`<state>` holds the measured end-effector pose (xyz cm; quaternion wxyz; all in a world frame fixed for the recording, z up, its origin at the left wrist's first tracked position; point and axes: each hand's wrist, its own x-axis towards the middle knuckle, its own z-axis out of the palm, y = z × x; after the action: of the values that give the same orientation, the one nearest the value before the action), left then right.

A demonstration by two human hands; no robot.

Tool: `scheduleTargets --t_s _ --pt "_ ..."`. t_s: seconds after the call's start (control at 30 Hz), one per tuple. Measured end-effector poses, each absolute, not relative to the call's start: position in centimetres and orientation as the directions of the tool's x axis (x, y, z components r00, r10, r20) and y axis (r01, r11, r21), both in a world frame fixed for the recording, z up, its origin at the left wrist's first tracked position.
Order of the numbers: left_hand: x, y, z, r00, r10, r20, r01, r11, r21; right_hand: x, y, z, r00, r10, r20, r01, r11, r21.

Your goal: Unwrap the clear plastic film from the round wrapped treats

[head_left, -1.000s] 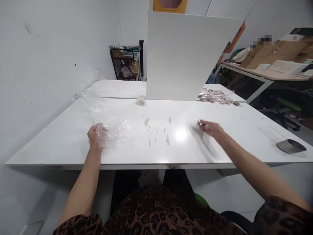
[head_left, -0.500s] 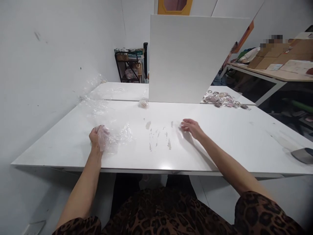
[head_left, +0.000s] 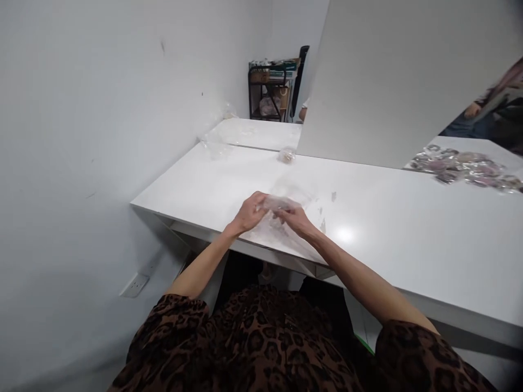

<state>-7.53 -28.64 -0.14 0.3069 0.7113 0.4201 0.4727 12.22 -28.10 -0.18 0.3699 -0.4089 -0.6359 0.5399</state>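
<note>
My left hand (head_left: 252, 211) and my right hand (head_left: 296, 218) are close together above the white table (head_left: 379, 228), near its front edge. Between them is crumpled clear plastic film (head_left: 278, 203), blurred by motion, with the fingers of both hands closed on it. More of the film hangs below my hands toward the tabletop. Whether anything lies inside the film cannot be made out. A small clear-wrapped bundle (head_left: 286, 155) rests on the table beyond my hands, beside the base of an upright white board (head_left: 392, 92).
A heap of small clear-wrapped items (head_left: 466, 166) lies to the right by the board. Loose clear plastic (head_left: 216, 146) is at the far left along the wall. A dark shelf rack (head_left: 267, 90) stands behind the table. Part of another person (head_left: 474, 111) shows at the right.
My hands have come together from far apart, the left bringing the plastic film inward and the right now gripping it too. The view has turned to the left.
</note>
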Motion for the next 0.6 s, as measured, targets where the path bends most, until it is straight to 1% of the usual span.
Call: scheduleTargets --t_s 0.07,0.1,0.17,0.23,0.27,0.33,0.4,0.5,0.53,0.57,0.6 --pt "-8.1 -29.6 0.6 0.293 0.852 0.435 0.454 -0.524 0.721 12.6 -28.3 0.3 -0.364 0.929 0.065 0.073 0.098 -0.992" --pt "-8.4 -29.9 1.0 0.321 0.850 0.418 0.489 -0.527 0.695 12.9 -28.3 0.5 -0.375 0.923 0.080 0.058 0.110 -0.992" --pt "-8.9 -30.2 1.3 0.360 0.874 0.326 0.517 -0.477 0.711 13.8 -28.2 0.9 -0.438 0.895 0.083 0.053 0.118 -0.992" --pt "-9.1 -29.9 1.3 0.363 0.911 0.197 0.507 -0.371 0.778 14.9 -27.6 1.2 -0.473 0.877 0.080 0.052 0.119 -0.992" --pt "-9.2 -29.5 1.2 0.343 0.930 0.132 0.490 -0.297 0.819 15.4 -27.1 1.2 -0.456 0.886 0.086 0.046 0.120 -0.992" --pt "-9.5 -27.9 1.2 0.252 0.967 0.028 0.420 -0.136 0.897 16.6 -25.7 1.2 -0.349 0.931 0.104 0.022 0.119 -0.993" --pt "-10.3 -25.0 1.8 0.107 0.994 -0.028 0.313 -0.007 0.950 17.8 -24.3 1.0 -0.217 0.971 0.096 0.002 0.099 -0.995" --pt "-12.8 -18.3 4.5 -0.205 0.978 -0.039 0.136 0.068 0.988 19.3 -22.6 0.2 -0.121 0.991 0.053 0.002 0.053 -0.999" --pt "-13.9 -15.8 5.7 -0.289 0.957 -0.022 0.067 0.043 0.997 19.6 -22.3 -0.2 -0.112 0.993 0.037 0.004 0.038 -0.999" --pt "-15.0 -13.2 6.9 -0.362 0.931 0.043 -0.017 -0.053 0.998 19.8 -22.0 -0.8 -0.105 0.994 0.021 0.004 0.022 -1.000" --pt "-16.0 -10.9 8.0 -0.435 0.888 0.152 -0.102 -0.216 0.971 20.0 -21.8 -1.3 -0.100 0.995 0.002 0.007 0.003 -1.000"
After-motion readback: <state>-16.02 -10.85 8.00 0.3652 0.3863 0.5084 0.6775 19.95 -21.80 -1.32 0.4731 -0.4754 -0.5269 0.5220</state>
